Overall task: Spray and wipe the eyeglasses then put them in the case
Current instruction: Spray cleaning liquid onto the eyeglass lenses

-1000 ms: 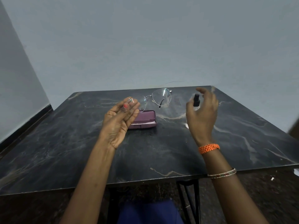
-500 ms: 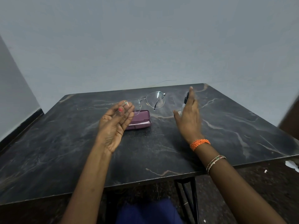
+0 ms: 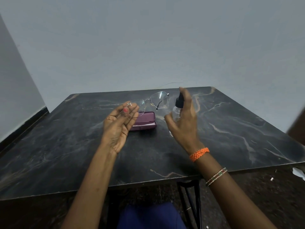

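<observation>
The thin, silver wire-framed eyeglasses (image 3: 149,101) are pinched at 1 lens rim by the left hand (image 3: 121,123), above the purple case (image 3: 145,120). The small clear spray bottle (image 3: 177,109) is clasped in the right hand (image 3: 184,119). Light, fragile; best held by the frame.

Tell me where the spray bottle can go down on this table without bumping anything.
Bare tabletop lies right of the right hand, out to the right edge. The near strip between both forearms and the front edge is free too, as is the left part beyond the left hand. It is crowded mid-table: the purple case sits under the eyeglasses and beside the spray bottle.
</observation>
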